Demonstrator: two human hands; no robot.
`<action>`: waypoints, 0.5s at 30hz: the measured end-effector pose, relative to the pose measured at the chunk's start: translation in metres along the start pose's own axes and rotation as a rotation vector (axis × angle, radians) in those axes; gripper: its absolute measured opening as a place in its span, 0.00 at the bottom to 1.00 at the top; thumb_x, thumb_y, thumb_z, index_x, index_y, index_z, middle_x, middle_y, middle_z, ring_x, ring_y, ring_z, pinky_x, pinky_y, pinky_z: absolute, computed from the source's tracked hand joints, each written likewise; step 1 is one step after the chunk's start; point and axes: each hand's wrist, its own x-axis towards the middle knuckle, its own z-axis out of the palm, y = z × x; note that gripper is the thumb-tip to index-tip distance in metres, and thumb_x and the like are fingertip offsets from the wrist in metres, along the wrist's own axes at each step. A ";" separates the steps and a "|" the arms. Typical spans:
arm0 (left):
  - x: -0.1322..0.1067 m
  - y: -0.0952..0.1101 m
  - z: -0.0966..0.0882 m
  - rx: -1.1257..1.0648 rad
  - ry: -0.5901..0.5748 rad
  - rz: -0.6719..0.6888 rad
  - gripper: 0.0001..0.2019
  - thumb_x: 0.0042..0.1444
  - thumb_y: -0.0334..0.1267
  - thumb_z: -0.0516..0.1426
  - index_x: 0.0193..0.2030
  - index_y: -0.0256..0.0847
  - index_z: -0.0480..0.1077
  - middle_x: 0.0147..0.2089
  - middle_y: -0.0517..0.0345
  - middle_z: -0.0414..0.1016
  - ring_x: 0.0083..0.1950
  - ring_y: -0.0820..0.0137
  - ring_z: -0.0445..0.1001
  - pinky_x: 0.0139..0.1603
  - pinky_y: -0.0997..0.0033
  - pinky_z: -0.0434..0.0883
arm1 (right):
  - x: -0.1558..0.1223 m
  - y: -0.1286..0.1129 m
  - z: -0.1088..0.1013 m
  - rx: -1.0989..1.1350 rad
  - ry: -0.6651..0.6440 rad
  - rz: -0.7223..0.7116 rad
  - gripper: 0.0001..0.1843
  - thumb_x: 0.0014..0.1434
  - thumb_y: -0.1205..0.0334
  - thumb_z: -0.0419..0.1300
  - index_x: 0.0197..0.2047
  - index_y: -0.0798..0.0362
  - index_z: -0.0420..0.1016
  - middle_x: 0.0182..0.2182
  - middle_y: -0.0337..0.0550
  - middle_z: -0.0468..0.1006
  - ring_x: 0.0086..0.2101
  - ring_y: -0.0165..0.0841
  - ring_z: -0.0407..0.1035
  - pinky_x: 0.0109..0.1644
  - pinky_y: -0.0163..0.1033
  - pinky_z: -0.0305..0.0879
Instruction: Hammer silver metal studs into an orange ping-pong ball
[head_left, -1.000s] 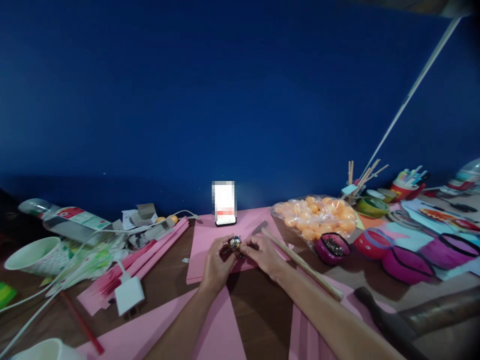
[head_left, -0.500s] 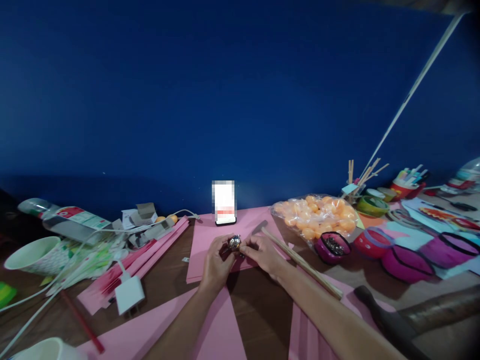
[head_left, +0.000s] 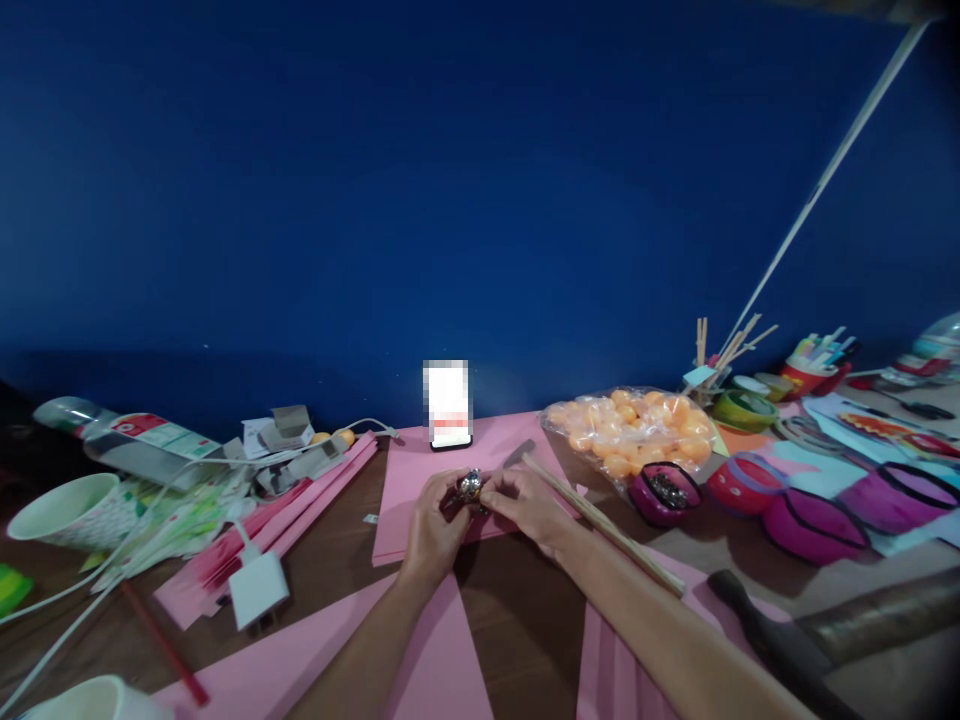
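Note:
My left hand (head_left: 439, 515) has its fingers curled around a small, shiny silver object (head_left: 470, 486), round in outline and too small to name. Fingertips of my right hand (head_left: 517, 500) pinch together at its right side; whether they grip a part of it is hidden. Both hands are over pink paper sheets (head_left: 405, 450) on the brown table. Just beyond my right wrist lies a hammer with a wooden handle (head_left: 600, 525). A phone with a bright screen (head_left: 450, 405) stands upright behind my hands.
A clear bag of orange balls (head_left: 630, 430) lies at right, near a purple bowl of small metal pieces (head_left: 666, 492). Several fabric bowls (head_left: 814, 525) and a dark hammer (head_left: 772, 630) are farther right. At left are a white charger (head_left: 259, 590), a plastic bottle (head_left: 161, 440) and cables.
The silver object appears very slightly turned between my fingers. Both hands stay in almost the same place.

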 end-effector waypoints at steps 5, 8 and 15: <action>-0.001 -0.001 0.000 0.000 -0.019 -0.018 0.19 0.44 0.26 0.54 0.45 0.40 0.68 0.46 0.51 0.69 0.50 0.64 0.68 0.52 0.61 0.66 | 0.001 0.006 -0.002 0.015 0.035 0.038 0.12 0.44 0.56 0.63 0.25 0.57 0.68 0.22 0.37 0.71 0.22 0.24 0.61 0.25 0.30 0.55; -0.002 -0.002 0.000 -0.022 -0.024 -0.042 0.18 0.45 0.26 0.55 0.45 0.40 0.68 0.48 0.51 0.69 0.51 0.64 0.67 0.52 0.61 0.65 | 0.003 0.009 -0.003 0.024 0.051 0.041 0.13 0.42 0.56 0.64 0.25 0.57 0.69 0.21 0.37 0.71 0.22 0.24 0.62 0.26 0.31 0.56; -0.004 -0.002 0.003 -0.129 -0.055 -0.165 0.22 0.46 0.28 0.55 0.51 0.39 0.64 0.49 0.50 0.71 0.50 0.65 0.69 0.51 0.61 0.67 | 0.004 0.012 -0.004 0.049 0.063 0.011 0.13 0.41 0.57 0.65 0.25 0.58 0.70 0.24 0.39 0.74 0.25 0.27 0.66 0.30 0.33 0.60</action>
